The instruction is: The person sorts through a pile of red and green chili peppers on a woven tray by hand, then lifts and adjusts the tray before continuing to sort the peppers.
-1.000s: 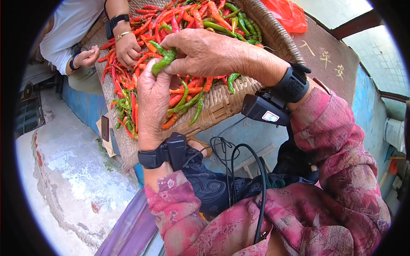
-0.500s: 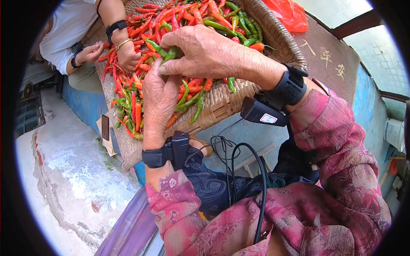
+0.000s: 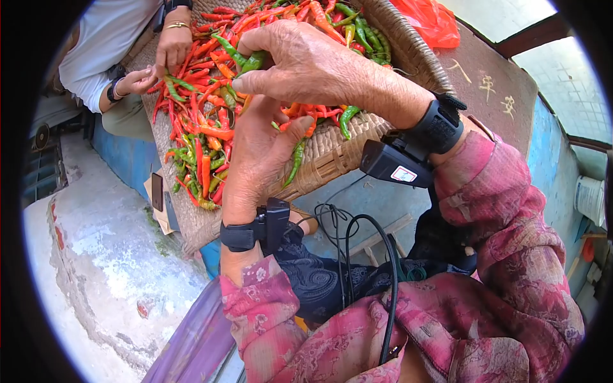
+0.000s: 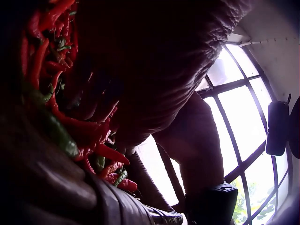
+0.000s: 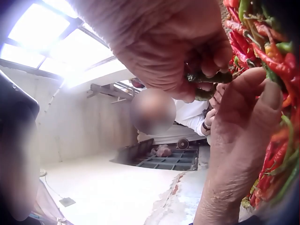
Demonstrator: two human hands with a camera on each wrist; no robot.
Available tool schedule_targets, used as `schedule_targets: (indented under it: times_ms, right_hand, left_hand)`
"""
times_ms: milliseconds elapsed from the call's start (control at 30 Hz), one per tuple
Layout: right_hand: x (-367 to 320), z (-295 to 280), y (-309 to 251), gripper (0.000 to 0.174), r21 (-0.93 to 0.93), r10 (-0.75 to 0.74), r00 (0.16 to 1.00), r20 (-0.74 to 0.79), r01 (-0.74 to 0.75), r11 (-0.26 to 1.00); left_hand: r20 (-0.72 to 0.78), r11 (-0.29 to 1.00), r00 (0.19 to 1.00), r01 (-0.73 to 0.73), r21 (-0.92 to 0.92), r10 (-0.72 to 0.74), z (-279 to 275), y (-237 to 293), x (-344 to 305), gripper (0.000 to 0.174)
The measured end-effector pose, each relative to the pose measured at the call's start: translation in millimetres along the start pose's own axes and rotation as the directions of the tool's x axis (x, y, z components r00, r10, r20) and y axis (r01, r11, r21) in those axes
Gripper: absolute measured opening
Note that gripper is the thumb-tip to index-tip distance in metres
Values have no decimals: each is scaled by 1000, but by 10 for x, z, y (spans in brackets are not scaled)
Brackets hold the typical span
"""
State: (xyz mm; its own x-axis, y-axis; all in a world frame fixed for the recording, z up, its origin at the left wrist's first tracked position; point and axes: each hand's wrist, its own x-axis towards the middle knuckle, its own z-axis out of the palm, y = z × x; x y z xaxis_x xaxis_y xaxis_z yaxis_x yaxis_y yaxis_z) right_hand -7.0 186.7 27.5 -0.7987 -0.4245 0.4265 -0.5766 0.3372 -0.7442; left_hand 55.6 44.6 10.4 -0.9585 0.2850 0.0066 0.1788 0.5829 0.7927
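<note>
My right hand grips green peppers between its curled fingers and thumb, above the wicker tray's pile. In the right wrist view, dark green peppers show among its fingers. Just below it, my left hand is over red and green peppers, its thumb spread away from the fingers; the right hand hides some of its fingertips. The right wrist view shows the left hand with thumb and forefinger apart and nothing visible gripped between them. Red peppers fill the left side of the left wrist view.
The woven tray's raised rim curves behind the pile. Across from me, another person's hand holds a green pepper. A red plastic bag lies at the back right. Black cables hang by my lap.
My left hand has come off the green peppers and turned, its thumb now spread. The right hand still holds them. The other person's hand has moved up and left.
</note>
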Motion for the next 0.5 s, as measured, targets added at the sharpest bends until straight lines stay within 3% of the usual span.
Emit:
schedule_targets:
  times_ms: [200, 267, 500]
  right_hand:
    - [-4, -17, -8, 38, -21, 31, 997, 65, -30, 999]
    - [-14, -19, -12, 39, -43, 13, 997, 72, -10, 999]
    - [-32, 12, -22, 42, -85, 12, 997, 75, -6, 996]
  left_hand:
    - [84, 999, 996, -11, 44, 7, 30, -14, -23, 31]
    - [116, 997, 991, 60, 48, -65, 2, -30, -28, 26]
    - [129, 994, 989, 60, 89, -71, 2, -87, -46, 22]
